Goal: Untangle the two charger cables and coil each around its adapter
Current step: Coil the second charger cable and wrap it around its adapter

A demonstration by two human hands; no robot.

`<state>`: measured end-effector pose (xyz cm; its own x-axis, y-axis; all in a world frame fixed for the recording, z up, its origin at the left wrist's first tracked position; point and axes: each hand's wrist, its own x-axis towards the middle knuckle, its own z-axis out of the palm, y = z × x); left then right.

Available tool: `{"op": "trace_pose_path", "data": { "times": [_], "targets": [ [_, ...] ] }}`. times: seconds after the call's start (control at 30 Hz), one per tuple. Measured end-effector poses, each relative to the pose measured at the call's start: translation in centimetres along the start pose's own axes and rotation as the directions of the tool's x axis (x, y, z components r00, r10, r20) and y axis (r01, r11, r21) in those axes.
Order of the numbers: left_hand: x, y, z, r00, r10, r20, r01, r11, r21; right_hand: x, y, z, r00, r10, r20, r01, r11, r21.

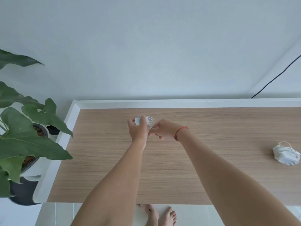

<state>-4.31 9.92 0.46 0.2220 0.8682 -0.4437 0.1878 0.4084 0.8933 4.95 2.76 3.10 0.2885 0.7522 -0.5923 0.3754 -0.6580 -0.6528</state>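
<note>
Charger adapter (138,121): white, upper middle of the frame, held over the far part of the worktop (211,173). Gripped by left hand (137,130), fingers curled round the body from above, thumb on the near side.

White cable (151,121): looped just right of the charger adapter, partly wound, a few turns showing between the two hands. Pinched by right hand (162,130), fingers bent inward toward the loops; exact fingertip contact too small to tell. Both hands close together, nearly touching.

Red string (181,132): tied round the right wrist.

Second adapter (286,155): white, lying on the worktop at the right edge of the frame, well apart from the hands, its own cable wrapped round it in many turns, one small loop standing out at the top.

Worktop: light wood grain, white raised rim along the far and left sides.

Potted plant (32,141): large green leaves, left edge of the frame, beside the worktop.

Black cord (276,77): running slantwise down the wall, upper right.

Bare feet (160,215): on the pale floor, bottom centre.
</note>
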Motion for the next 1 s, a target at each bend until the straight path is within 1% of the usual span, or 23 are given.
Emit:
{"op": "trace_pose_path", "data": {
  "times": [0.1, 0.2, 0.27, 0.33, 0.4, 0.47, 0.57, 0.63, 0.67, 0.7, 0.77, 0.8, 0.83, 0.9, 0.93, 1.0],
  "targets": [
    [0.1, -0.5, 0.0, 1.0, 0.003, 0.024, -0.002, 1.0, -0.021, -0.7, -1.1, -1.7, 0.999, -0.012, 0.049, 0.012, 1.0, -0.004],
    [0.0, -0.6, 0.2, 0.999, 0.027, 0.041, -0.027, 1.0, 0.0, -0.5, -1.7, -3.4, 0.999, -0.034, -0.003, 0.035, 0.995, 0.093],
    [0.2, -0.5, 0.3, 0.998, 0.038, 0.051, -0.037, 0.999, -0.005, -0.4, -2.0, -4.1, 0.999, -0.043, -0.016, 0.044, 0.993, 0.113],
    [0.3, -0.2, 0.5, 0.995, 0.038, 0.094, -0.035, 0.999, -0.034, -0.4, -2.3, -4.7, 0.998, -0.064, -0.016, 0.065, 0.99, 0.126],
    [0.4, 0.2, 0.5, 0.991, -0.003, 0.136, 0.007, 1.0, -0.023, 0.0, -2.6, -5.4, 0.994, -0.086, -0.061, 0.094, 0.985, 0.148],
    [0.4, 0.7, 0.4, 0.976, -0.074, 0.207, 0.084, 0.995, -0.044, 0.3, -2.9, -6.4, 0.989, -0.099, -0.112, 0.113, 0.985, 0.13],
    [0.1, 1.4, 0.7, 0.954, -0.083, 0.287, 0.111, 0.99, -0.084, 0.8, -2.8, -7.4, 0.977, -0.132, -0.166, 0.149, 0.985, 0.092],
    [-0.1, 2.3, 1.2, 0.945, -0.075, 0.317, 0.125, 0.982, -0.14, 1.4, -2.2, -6.9, 0.966, -0.126, -0.225, 0.168, 0.969, 0.18],
    [-0.1, 2.9, 1.5, 0.937, -0.066, 0.343, 0.128, 0.978, -0.162, 1.7, -1.9, -6.3, 0.96, -0.107, -0.26, 0.18, 0.944, 0.275],
    [-0.1, 3.4, 1.8, 0.929, -0.051, 0.365, 0.121, 0.978, -0.172, 2.1, -1.4, -5.6, 0.953, -0.085, -0.29, 0.199, 0.898, 0.391],
    [0.0, 4.2, 2.1, 0.923, -0.036, 0.382, 0.116, 0.975, -0.189, 2.9, -0.5, -4.1, 0.951, -0.022, -0.309, 0.216, 0.762, 0.61],
    [0.1, 4.3, 2.0, 0.923, -0.033, 0.384, 0.115, 0.974, -0.193, 2.9, -0.2, -3.4, 0.951, 0.007, -0.31, 0.217, 0.702, 0.678],
    [0.2, 4.3, 2.0, 0.922, -0.027, 0.387, 0.108, 0.976, -0.189, 3.0, 0.1, -2.8, 0.952, 0.028, -0.304, 0.209, 0.667, 0.716],
    [0.2, 3.7, 1.8, 0.926, -0.029, 0.377, 0.106, 0.977, -0.183, 3.1, 0.7, -1.8, 0.956, 0.07, -0.284, 0.168, 0.662, 0.731],
    [0.1, 3.3, 1.8, 0.941, -0.045, 0.335, 0.114, 0.976, -0.188, 3.0, 0.9, -1.2, 0.956, 0.095, -0.279, 0.141, 0.685, 0.715],
    [-0.1, 2.4, 1.8, 0.977, -0.088, 0.194, 0.123, 0.976, -0.178, 2.9, 1.2, -0.1, 0.958, 0.133, -0.254, 0.079, 0.729, 0.68]
  ]
}}
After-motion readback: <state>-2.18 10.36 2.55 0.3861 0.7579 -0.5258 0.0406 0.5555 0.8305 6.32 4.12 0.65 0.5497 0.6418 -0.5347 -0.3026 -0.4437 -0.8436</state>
